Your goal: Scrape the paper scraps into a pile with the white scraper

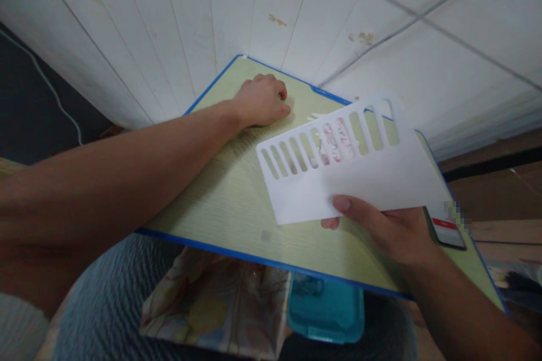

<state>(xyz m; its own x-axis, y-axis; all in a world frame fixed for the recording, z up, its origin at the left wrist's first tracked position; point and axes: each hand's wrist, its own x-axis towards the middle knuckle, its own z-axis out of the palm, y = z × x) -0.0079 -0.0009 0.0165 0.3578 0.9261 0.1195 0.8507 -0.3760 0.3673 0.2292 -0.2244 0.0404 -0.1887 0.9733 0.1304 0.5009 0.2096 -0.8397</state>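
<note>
My right hand (389, 228) pinches the lower edge of a white card (296, 197), thumb on top and fingertips underneath. A row of rounded slots of growing length runs along the card's upper part. Several slots show the board beneath; the middle ones show small pink and white pieces, and I cannot tell whether these lie on the card or below it. My left hand (261, 100) rests on the far part of the pale green board (228, 192), fingers loosely curled, thumb apart from the index finger, with nothing visible between them. White scraps (317, 117) lie beyond the card.
A phone-like device (449, 234) lies right of my right hand on the blue-edged board. Below the near edge are a patterned bag (215, 304) and a teal plastic box (328, 310) by my legs. A white panelled wall (262, 5) with a cable stands behind the board.
</note>
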